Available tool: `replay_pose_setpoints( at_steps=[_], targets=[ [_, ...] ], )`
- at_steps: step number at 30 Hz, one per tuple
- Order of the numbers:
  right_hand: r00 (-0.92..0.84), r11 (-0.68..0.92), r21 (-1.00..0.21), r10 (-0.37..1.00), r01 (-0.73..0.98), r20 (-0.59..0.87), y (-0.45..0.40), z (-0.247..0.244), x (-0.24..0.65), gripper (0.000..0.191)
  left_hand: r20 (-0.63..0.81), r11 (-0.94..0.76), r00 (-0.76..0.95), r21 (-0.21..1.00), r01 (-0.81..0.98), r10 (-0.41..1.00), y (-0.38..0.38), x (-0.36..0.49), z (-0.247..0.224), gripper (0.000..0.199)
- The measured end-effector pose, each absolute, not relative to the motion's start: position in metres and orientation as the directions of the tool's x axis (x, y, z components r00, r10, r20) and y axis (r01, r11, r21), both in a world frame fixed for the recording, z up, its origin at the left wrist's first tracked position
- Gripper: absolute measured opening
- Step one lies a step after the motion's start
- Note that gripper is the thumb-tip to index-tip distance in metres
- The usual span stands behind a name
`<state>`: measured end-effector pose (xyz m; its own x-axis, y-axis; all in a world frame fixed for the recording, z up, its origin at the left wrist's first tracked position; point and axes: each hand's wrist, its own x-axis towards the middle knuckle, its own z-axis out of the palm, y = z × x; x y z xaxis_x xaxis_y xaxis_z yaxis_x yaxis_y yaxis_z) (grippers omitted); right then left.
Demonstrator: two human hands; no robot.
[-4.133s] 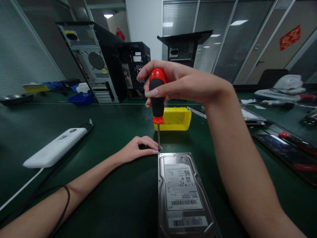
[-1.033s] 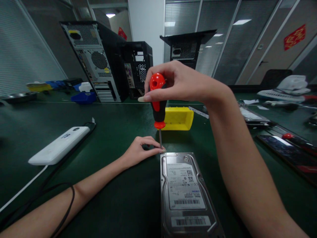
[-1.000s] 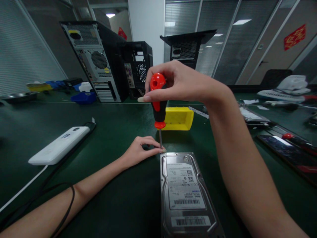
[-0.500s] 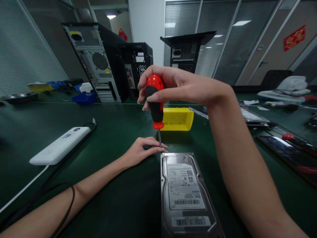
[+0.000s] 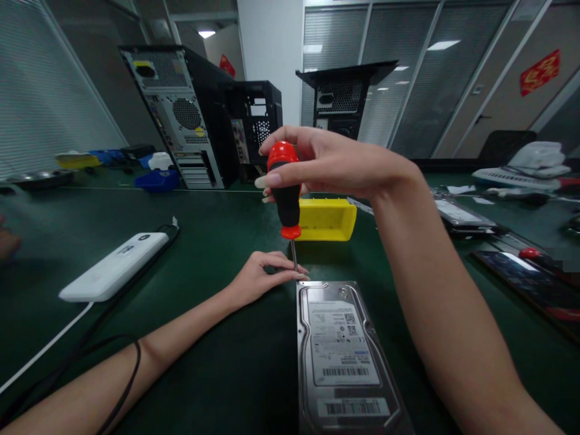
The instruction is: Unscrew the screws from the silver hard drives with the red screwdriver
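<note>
My right hand (image 5: 312, 163) is wrapped around the red and black handle of a screwdriver (image 5: 287, 205), thumb along its near side. The shaft points down, almost upright, to the far left corner of a silver hard drive (image 5: 339, 338). That drive lies label side up on the green table in front of me. My left hand (image 5: 265, 275) rests by the same corner, thumb and forefinger closed together around the screwdriver's tip. Whatever sits between those fingertips is too small to make out, and the tip itself is hidden.
Behind the drive lies a yellow bin (image 5: 328, 220). A white power strip (image 5: 115, 266) with cables is at left, and another person's blurred hand (image 5: 8, 238) shows at the left edge. At right are a phone-like dark panel (image 5: 516, 284) and more drives (image 5: 466, 217). Computer cases (image 5: 181, 115) stand behind.
The fingers of my right hand have shifted around the screwdriver handle, the thumb reaching further across it. A person's hand has come into view at the left edge. The drive stays in place.
</note>
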<state>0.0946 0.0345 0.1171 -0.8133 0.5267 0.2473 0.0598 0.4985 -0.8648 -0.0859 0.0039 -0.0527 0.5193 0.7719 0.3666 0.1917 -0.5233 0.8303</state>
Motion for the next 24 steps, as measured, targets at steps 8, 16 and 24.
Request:
replay_pose_setpoints(
  at_steps=[8, 16, 24],
  targets=[
    [-0.869, 0.440, -0.897, 0.432, -0.031, 0.242, 0.048, 0.121, 0.101, 0.025, 0.344, -0.510, 0.545, 0.840, 0.186, 0.765, 0.004, -0.087, -0.050, 0.015],
    [-0.889, 0.371, -0.928, 0.412, -0.039, 0.201, 0.036, 0.120, 0.098, 0.018, 0.300, -0.445, 0.538, 0.881, 0.160, 0.787, 0.003, -0.086, -0.049, 0.014],
    [-0.809, 0.480, -0.873, 0.547, 0.093, 0.215, 0.029, 0.119, 0.090, 0.024, 0.334, -0.490, 0.537, 0.853, 0.177, 0.775, 0.003, -0.085, -0.049, 0.014]
  ],
)
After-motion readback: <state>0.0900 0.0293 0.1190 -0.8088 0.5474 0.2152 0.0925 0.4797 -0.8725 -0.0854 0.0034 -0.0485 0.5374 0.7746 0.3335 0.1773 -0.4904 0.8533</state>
